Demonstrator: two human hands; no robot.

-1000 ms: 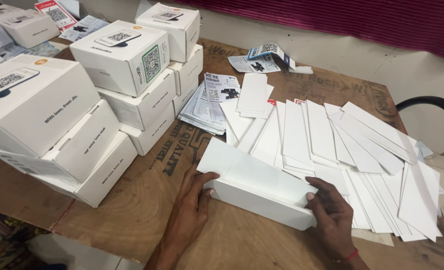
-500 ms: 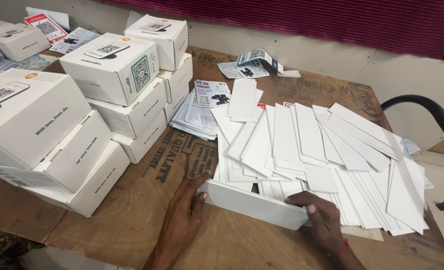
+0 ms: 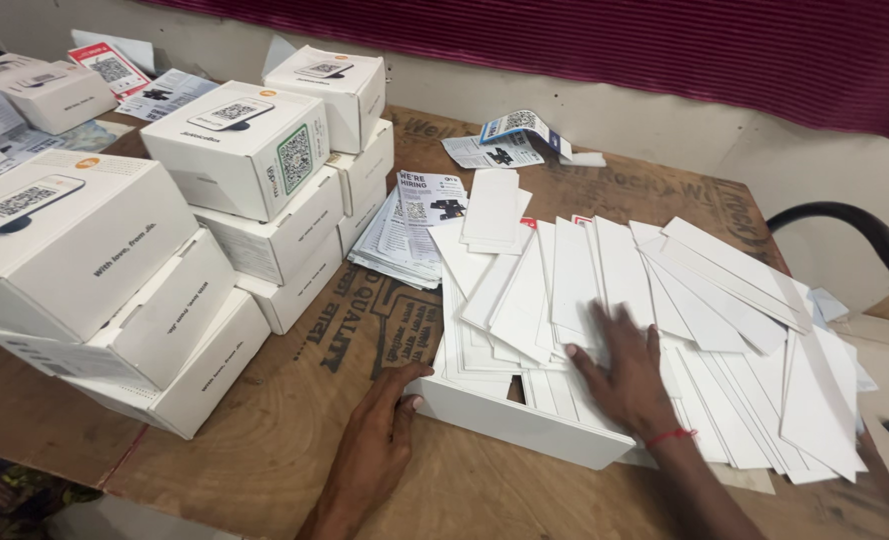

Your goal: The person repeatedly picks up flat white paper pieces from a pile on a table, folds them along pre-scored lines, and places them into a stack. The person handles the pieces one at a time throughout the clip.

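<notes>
Seemingly flat right hand (image 3: pixel 620 375) on white card strips (image 3: pixel 665 300).
</notes>
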